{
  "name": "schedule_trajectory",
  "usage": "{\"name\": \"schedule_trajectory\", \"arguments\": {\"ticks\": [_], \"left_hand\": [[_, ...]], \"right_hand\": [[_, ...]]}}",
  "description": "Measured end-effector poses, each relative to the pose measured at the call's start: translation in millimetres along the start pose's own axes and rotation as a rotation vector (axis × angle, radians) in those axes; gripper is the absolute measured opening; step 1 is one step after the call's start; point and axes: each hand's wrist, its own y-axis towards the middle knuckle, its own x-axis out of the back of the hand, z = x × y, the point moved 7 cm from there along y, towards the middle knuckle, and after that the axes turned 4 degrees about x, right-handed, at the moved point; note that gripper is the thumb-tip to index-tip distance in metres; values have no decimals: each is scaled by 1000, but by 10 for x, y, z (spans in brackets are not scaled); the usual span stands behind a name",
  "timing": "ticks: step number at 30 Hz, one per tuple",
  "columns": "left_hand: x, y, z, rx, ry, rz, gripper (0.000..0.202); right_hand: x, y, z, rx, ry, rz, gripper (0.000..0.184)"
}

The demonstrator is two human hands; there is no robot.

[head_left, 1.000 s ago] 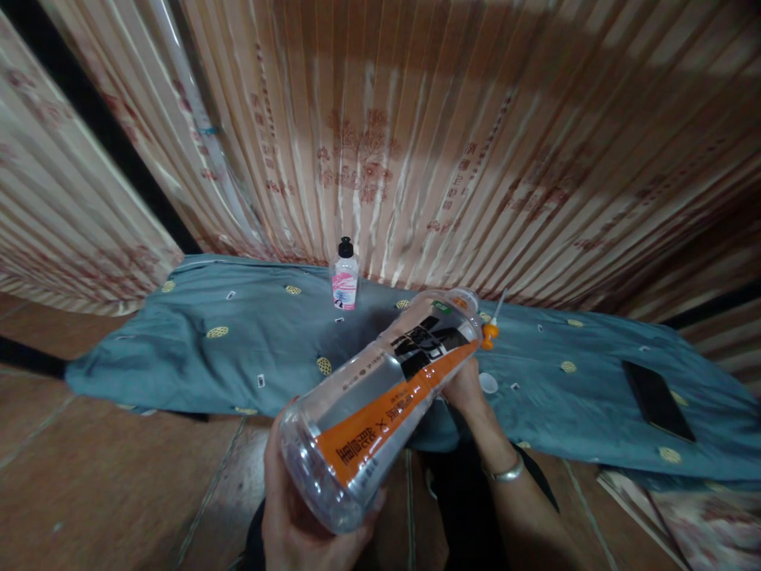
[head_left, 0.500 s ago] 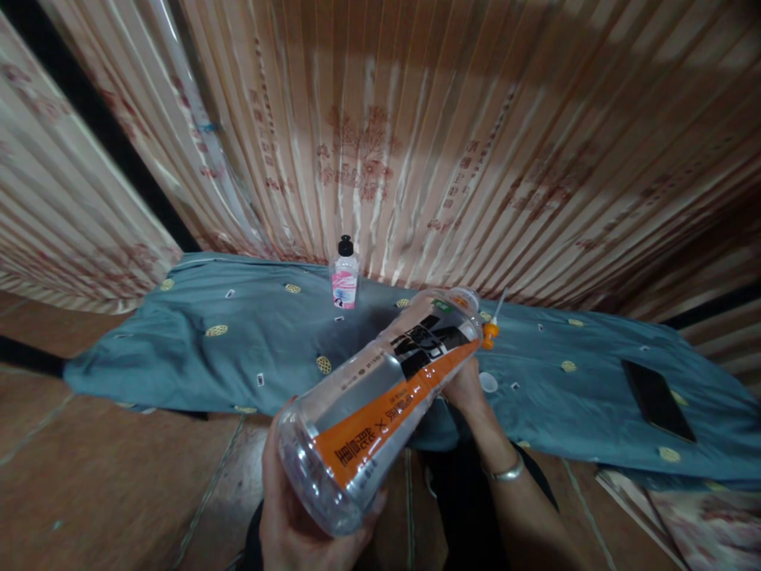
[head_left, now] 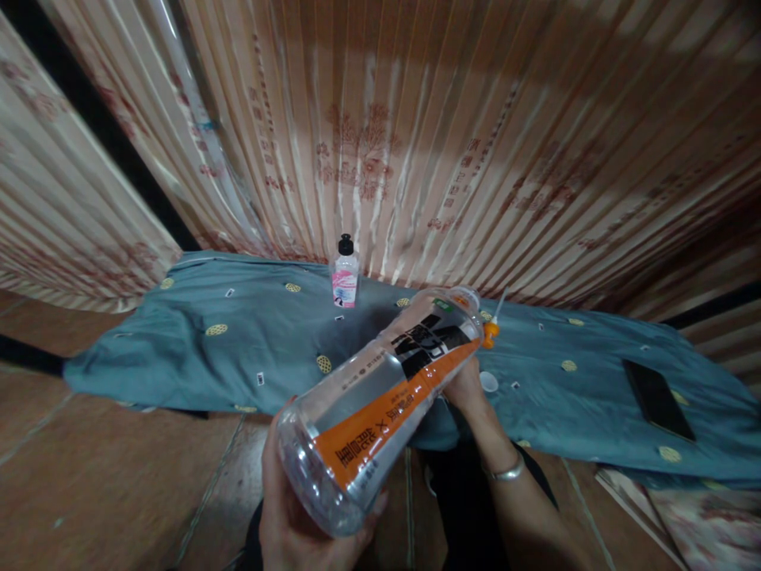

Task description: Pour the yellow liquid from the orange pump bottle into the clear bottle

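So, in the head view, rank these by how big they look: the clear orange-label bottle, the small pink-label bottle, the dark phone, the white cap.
1. clear orange-label bottle, though nearest the camera
2. dark phone
3. small pink-label bottle
4. white cap

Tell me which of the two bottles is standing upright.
The small pink-labelled bottle with the black cap, standing on the blue cloth. The large orange-labelled bottle is tilted instead, its base gripped by the left hand.

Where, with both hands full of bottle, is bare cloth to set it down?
Free: cloth left of the small bottle, to its edge; between the white cap and the dark phone. Crowded: around the right hand and big bottle, by cap and orange nozzle.
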Motion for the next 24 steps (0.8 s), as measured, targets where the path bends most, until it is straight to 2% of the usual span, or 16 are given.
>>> {"name": "schedule_trajectory", "arguments": {"ticks": [4,11,17,21,24], "left_hand": [[32,12,-4,74,-48,-18,116],[21,-4,-46,71,-39,-42,118],[54,-5,2,49,9,-13,114],[51,-9,41,77,-25,-17,118],[47,-3,10,32,5,-31,114]], "right_hand": [[6,-14,-36,-24,-1,-6,96],[9,-10,11,-4,8,21,94],[0,-1,25,4,11,14,94],[-10,-6,19,-3,2,26,92],[-7,-13,17,-9,-16,31,95]]}}
